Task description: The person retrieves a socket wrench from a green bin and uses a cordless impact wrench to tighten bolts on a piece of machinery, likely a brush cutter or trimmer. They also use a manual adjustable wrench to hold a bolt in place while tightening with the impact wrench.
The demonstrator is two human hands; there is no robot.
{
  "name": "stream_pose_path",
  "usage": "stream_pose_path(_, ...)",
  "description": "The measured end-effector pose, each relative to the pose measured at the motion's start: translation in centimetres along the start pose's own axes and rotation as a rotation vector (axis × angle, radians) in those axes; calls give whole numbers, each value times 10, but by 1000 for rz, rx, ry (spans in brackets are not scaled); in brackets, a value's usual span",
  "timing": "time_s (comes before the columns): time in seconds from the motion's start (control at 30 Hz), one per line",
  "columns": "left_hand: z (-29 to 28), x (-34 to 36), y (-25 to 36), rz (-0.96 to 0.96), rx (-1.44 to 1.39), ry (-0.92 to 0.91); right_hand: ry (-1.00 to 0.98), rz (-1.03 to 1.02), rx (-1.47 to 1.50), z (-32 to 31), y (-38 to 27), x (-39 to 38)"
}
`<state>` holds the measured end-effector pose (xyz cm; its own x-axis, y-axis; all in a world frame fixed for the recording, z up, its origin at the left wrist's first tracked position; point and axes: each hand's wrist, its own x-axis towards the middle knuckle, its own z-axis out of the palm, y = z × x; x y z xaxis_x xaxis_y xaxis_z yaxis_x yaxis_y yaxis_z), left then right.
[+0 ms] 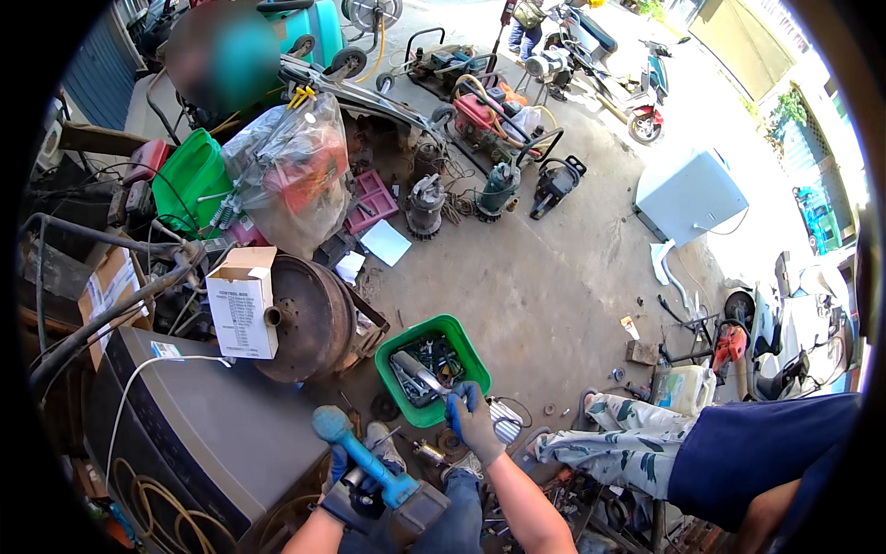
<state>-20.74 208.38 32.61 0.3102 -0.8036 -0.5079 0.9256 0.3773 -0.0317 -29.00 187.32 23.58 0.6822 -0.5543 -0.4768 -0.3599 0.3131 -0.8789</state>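
Observation:
My left hand (338, 462), in a blue and grey glove, is closed against the handle of a blue cordless drill (378, 466) above my lap. The drill partly covers its fingers. Beside that handle are a shiny metal cylinder (354, 476) and a dark part; how they are held is unclear. My right hand (474, 427), gloved the same way, reaches to the near right rim of a green plastic basin (480, 355). Its fingers close on one end of a long grey metal piece (421, 373), whose exact kind I cannot make out. Loose tools and metal parts (443, 355) lie inside the basin.
At left stand a grey cabinet-like casing (212, 434), a rusty round drum (309, 319) and a white carton (242, 309). A person in patterned trousers (618, 434) is close at right. Pumps (425, 205) and a chainsaw-like machine (556, 185) stand farther off. Small parts litter the ground near my feet.

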Motion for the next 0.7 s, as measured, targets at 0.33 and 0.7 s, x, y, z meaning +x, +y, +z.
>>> stream_pose_path(0.33, -32, 12, 3, 82, 52, -1, -73, 54, 635, -1, -38, 1)
stream_pose_path(0.7, -42, 39, -4, -119, -43, 43, -435, 113, 1147, 16, -66, -31)
